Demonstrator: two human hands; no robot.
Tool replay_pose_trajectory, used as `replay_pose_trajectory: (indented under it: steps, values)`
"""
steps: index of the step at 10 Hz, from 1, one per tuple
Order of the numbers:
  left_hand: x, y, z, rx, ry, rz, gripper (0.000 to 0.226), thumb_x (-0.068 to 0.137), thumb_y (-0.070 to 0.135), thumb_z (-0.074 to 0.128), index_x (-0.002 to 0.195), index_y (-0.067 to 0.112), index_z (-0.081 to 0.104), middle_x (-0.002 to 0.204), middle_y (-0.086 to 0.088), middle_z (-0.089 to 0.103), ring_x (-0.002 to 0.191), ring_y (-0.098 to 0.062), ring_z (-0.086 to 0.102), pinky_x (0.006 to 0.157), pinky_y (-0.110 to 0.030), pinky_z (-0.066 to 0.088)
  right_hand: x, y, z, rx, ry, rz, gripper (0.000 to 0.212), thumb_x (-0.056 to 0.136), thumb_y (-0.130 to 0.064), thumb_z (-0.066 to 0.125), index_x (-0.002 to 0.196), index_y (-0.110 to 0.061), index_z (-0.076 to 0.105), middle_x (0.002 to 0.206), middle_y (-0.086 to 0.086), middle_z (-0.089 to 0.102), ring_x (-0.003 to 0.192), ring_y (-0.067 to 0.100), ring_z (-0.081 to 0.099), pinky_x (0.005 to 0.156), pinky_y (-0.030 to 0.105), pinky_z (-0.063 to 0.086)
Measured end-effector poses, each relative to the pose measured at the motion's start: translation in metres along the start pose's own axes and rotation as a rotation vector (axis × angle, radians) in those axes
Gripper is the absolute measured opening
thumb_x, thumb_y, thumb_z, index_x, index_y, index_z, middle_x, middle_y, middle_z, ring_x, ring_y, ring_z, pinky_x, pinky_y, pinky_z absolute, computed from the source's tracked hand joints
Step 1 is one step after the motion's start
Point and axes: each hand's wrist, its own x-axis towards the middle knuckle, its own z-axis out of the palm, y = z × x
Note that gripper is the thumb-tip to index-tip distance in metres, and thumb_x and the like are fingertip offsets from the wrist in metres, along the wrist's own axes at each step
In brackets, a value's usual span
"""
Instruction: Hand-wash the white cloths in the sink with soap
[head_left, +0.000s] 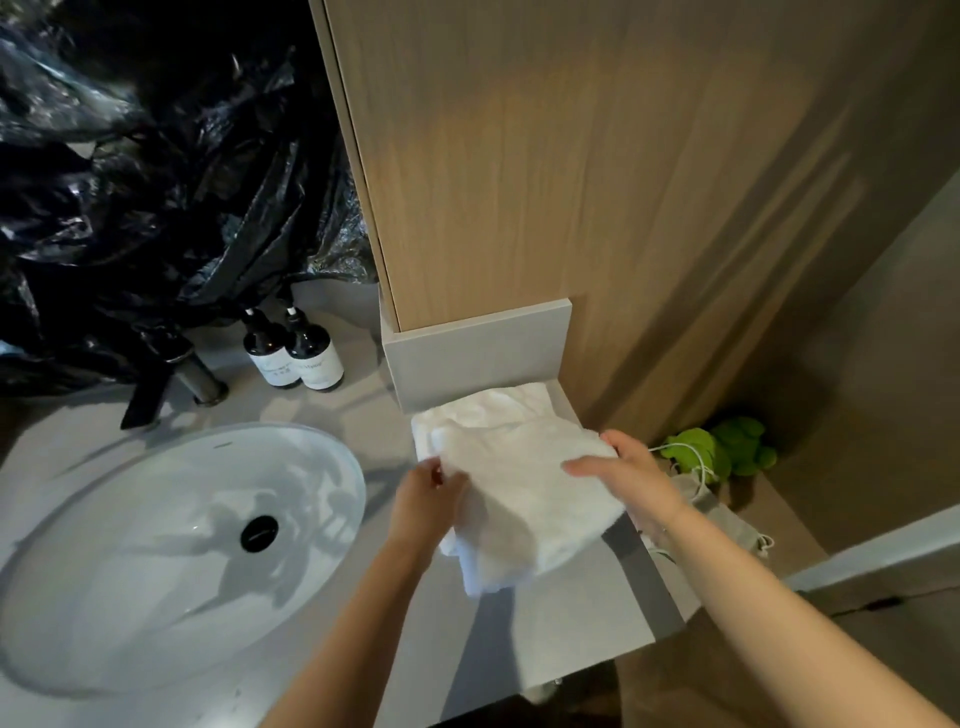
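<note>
Head view: both hands gripping white cloths (519, 483) at the counter (561, 613) corner right of the empty sink (171, 545), left hand (426, 499) pinching the near-left edge, right hand (628, 478) clasping the far side (fingers on top), two dark soap bottles (293, 351) and tap (156, 374) behind the basin, black plastic sheeting (156, 171) beyond.

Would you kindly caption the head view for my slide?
Both hands, left hand and right hand, lift white cloths off the counter beside the sink.

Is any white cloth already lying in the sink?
No. The sink holds no cloth; the white cloths are on the counter beside it, held by both hands.
</note>
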Motion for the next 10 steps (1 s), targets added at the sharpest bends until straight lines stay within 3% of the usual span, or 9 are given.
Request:
replay_pose_trajectory:
  steps: [1,2,3,4,5,6,7,9,10]
  values:
    - [0.007,0.033,-0.016,-0.230,-0.017,0.123,0.017,0.078,0.021,0.055,0.079,0.005,0.056,0.070,0.000,0.048,0.066,-0.016,0.044,0.060,-0.027,0.037,0.006,-0.037,-0.001,0.047,-0.001,-0.120,0.033,0.070,-0.007,0.081,0.080,-0.013,0.049,0.078,0.006,0.062,0.074,0.022,0.062,0.060,0.029,0.047]
    - [0.021,0.047,-0.028,-0.381,0.009,0.158,0.014,0.089,0.011,0.058,0.102,0.008,0.062,0.083,0.000,0.057,0.070,-0.014,0.052,0.057,-0.020,0.041,0.016,-0.063,-0.001,0.047,-0.018,-0.232,0.036,0.073,-0.013,0.081,0.085,-0.013,0.047,0.083,0.008,0.060,0.078,0.022,0.063,0.064,0.036,0.049]
    - [0.041,0.030,-0.027,-0.365,0.001,0.105,0.025,0.087,0.024,0.062,0.110,0.012,0.061,0.096,-0.003,0.066,0.081,-0.019,0.063,0.064,-0.025,0.052,0.033,-0.048,0.007,-0.089,0.032,-0.170,0.042,0.075,-0.025,0.082,0.098,-0.006,0.051,0.096,0.009,0.065,0.083,0.021,0.065,0.070,0.037,0.055]
    - [0.049,-0.005,-0.012,0.087,0.095,-0.072,0.075,0.080,0.050,0.068,0.140,0.014,0.043,0.129,-0.017,0.050,0.120,-0.037,0.051,0.102,-0.042,0.041,0.049,0.001,0.018,-0.399,0.107,-0.039,0.048,0.084,-0.036,0.073,0.111,-0.008,0.046,0.116,0.013,0.058,0.091,0.022,0.058,0.076,0.033,0.050]
    - [0.029,-0.033,0.012,0.536,0.244,0.182,0.071,0.092,0.059,0.043,0.152,0.027,0.026,0.149,-0.009,0.032,0.135,-0.032,0.034,0.108,-0.046,0.030,0.055,0.038,0.018,-0.804,0.238,-0.237,0.052,0.088,-0.040,0.066,0.128,-0.012,0.047,0.132,0.014,0.046,0.113,0.032,0.052,0.096,0.039,0.045]
    - [0.020,-0.048,0.031,0.790,0.042,0.383,0.073,0.083,0.065,-0.004,0.153,0.040,-0.002,0.163,0.005,-0.006,0.151,-0.017,-0.005,0.117,-0.053,0.010,0.052,0.044,0.024,-1.074,0.204,-0.618,0.053,0.095,-0.046,0.043,0.142,-0.019,0.043,0.151,0.011,0.036,0.136,0.030,0.037,0.110,0.045,0.034]
    - [0.025,-0.056,0.033,0.911,-0.056,0.385,0.069,0.069,0.069,-0.036,0.135,0.047,-0.035,0.148,0.013,-0.041,0.138,-0.011,-0.038,0.116,-0.053,-0.012,0.051,0.050,0.040,-1.390,-0.095,-0.569,0.063,0.095,-0.054,0.002,0.154,-0.033,-0.003,0.163,-0.003,-0.010,0.150,0.017,-0.010,0.121,0.040,-0.001]
    - [0.029,-0.052,0.027,0.974,-0.140,0.357,0.090,0.056,0.070,-0.046,0.141,0.042,-0.030,0.152,0.007,-0.038,0.143,-0.017,-0.031,0.117,-0.054,-0.007,0.057,0.053,0.044,-1.487,-0.131,-0.463,0.073,0.081,-0.060,-0.019,0.149,-0.036,-0.020,0.159,-0.007,-0.026,0.146,0.016,-0.024,0.119,0.040,-0.011]
    - [0.032,-0.033,0.008,1.000,-0.233,0.353,0.067,0.093,0.064,-0.004,0.154,0.035,-0.004,0.162,0.007,-0.014,0.151,-0.018,-0.007,0.118,-0.054,0.000,0.050,0.036,0.057,-1.528,-0.145,-0.395,0.061,0.097,-0.052,0.003,0.154,-0.030,-0.005,0.162,-0.003,-0.015,0.149,0.021,-0.013,0.121,0.044,-0.002]
